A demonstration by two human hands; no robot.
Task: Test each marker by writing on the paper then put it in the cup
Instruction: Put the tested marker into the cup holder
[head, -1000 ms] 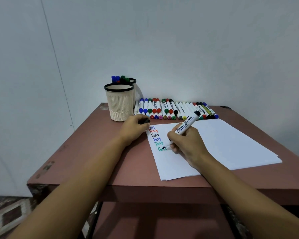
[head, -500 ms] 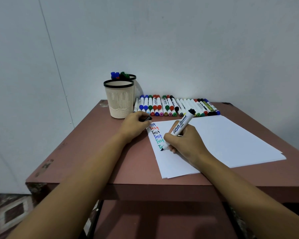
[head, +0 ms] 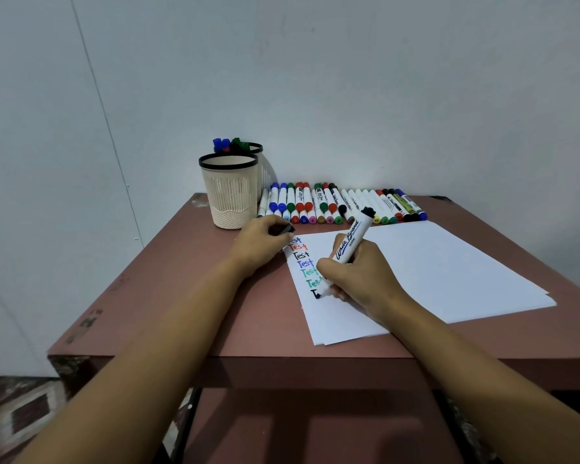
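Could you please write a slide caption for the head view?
Right hand writes with a black marker on the paper while left hand holds a black cap.

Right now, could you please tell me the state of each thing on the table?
marker: uncapped, tip on the paper, gripped by the right hand.
cap: off, held in the left hand.
paper: flat, several "Test" lines written.
front cup: upright, no marker showing.
rear cup: upright, holding markers.
row of markers: capped, lying flat.

The left hand [head: 262,242] covers part of the top word [head: 295,240]; the front cup [head: 230,192] hides most of the rear cup [head: 265,172].
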